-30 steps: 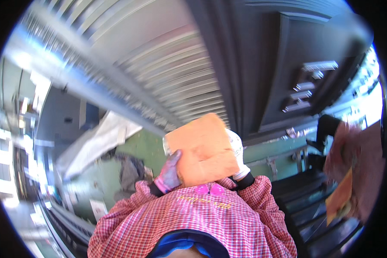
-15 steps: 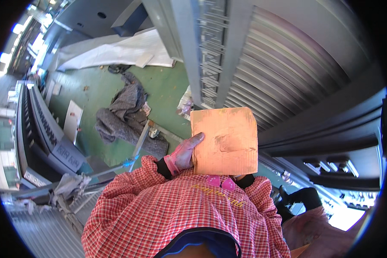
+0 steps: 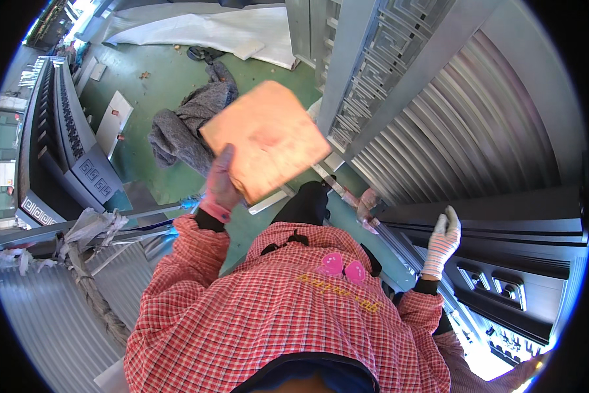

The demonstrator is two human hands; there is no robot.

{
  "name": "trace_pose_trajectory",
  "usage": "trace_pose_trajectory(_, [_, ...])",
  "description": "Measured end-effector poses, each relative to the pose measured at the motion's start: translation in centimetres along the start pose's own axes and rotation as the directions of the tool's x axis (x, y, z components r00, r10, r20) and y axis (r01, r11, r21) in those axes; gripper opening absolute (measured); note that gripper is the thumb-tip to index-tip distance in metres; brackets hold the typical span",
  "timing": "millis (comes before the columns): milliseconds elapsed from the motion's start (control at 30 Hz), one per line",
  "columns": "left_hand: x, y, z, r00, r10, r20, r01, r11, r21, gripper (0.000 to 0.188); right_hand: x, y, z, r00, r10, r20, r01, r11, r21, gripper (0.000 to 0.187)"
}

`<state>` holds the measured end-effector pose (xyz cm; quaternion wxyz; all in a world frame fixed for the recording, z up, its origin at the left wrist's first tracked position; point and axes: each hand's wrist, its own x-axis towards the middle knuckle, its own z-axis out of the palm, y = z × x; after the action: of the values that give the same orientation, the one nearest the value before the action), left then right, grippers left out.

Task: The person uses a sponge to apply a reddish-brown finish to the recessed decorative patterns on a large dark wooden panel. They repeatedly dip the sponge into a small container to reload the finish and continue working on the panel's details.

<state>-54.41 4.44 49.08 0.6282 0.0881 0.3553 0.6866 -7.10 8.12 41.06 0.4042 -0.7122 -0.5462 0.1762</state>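
Observation:
A squarish, tan-orange piece of cardboard [image 3: 268, 141] with scuffed marks is gripped at its lower left edge by my left hand [image 3: 223, 185]. The thumb lies over its face; the other fingers are hidden behind it. The sheet is tilted and held out in front of me, above the floor. Out to the right is my right hand [image 3: 443, 242] in a striped white glove, fingers stretched and apart, with nothing in it. It is close to a dark grey panel [image 3: 478, 208], but I cannot tell whether they touch.
Tall grey ribbed metal panels [image 3: 464, 118] stand on the right. A crumpled grey cloth [image 3: 189, 118] lies on the green floor [image 3: 147, 85], with white sheeting [image 3: 202, 33] beyond. Dark patterned frames [image 3: 72, 144] stand at the left, near a rail wrapped with rope and plastic [image 3: 91, 229].
The cardboard has moved up and left and turned in my left hand. My right hand, previously hidden behind the cardboard, is now out to the right. The view has shifted too.

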Motion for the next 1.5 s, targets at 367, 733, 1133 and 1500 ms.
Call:
trace_pose_trajectory(367, [-0.8,5.4,-6.4,0.916,0.295,-0.273,-0.292,0.955,0.053,0.047,-0.2,1.3,-2.5,0.992,0.127,0.010,-0.126,0.991,-0.036,0.021])
trace_pose_trajectory(733, [-0.6,7.4,-8.9,0.834,0.336,-0.437,-0.350,0.935,0.051,0.047,-1.2,1.6,3.3,0.971,0.175,0.162,-0.167,0.984,-0.067,0.033])
trace_pose_trajectory(1133, [11.4,12.6,-15.0,0.891,0.228,-0.393,-0.313,0.935,-0.167,0.051,2.9,-10.0,17.5,0.885,-0.221,0.409,0.219,0.974,0.054,0.018])
trace_pose_trajectory(1500, [26.0,23.4,-16.7,0.881,0.211,-0.423,-0.333,0.912,-0.239,0.049,11.5,-24.8,36.0,0.552,-0.310,0.774,0.613,0.780,-0.125,0.054])
